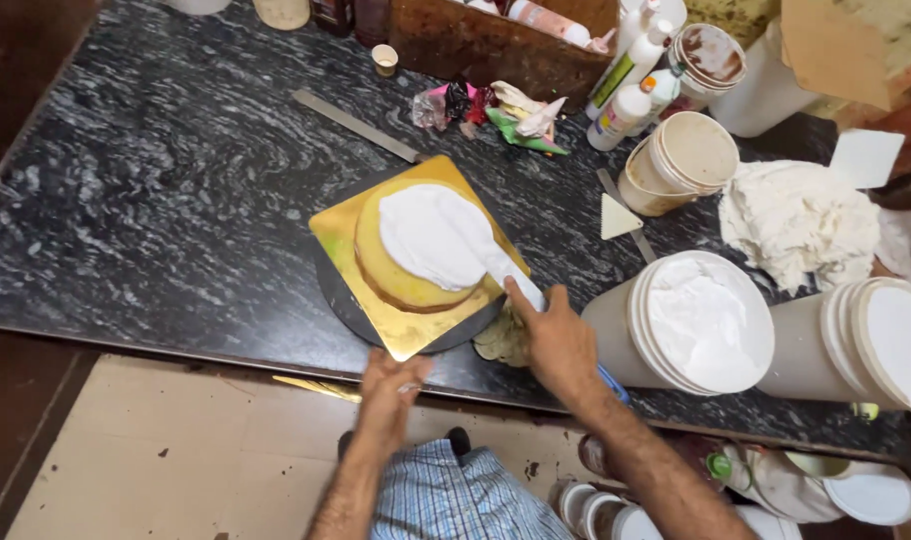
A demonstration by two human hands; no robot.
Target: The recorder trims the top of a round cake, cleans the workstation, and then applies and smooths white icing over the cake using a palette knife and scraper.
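Your checked blue shirt point(454, 495) sits nearest the lens, at the bottom edge of the view, with pale floor tiles point(156, 450) to its left. Your left hand point(394, 385) is at the near edge of the table point(156, 200), its fingers pinching the near corner of the gold square board point(348, 245); that board rests on a dark round turntable point(348, 305). Your right hand point(559, 340) is clenched around the handle of a spatula point(508, 272), whose blade is coated white and lies on top of the yellow sponge cake point(396, 275). White cream point(431, 235) covers most of the cake's top; the near-left rim is bare. The cake sits roughly central on the board, at the near middle of the table.

Right of your right hand stands a tub of white cream point(701, 320), touching or just beside a second tub with a white lid point(901, 345). Farther off are stacked beige tubs point(681, 160), a heap of white cloth point(796, 220), squeeze bottles point(626, 105), and a white triangular scraper point(618, 218). A long metal ruler point(356, 125) lies beyond the board, with crumpled wrappers point(496, 110) near it
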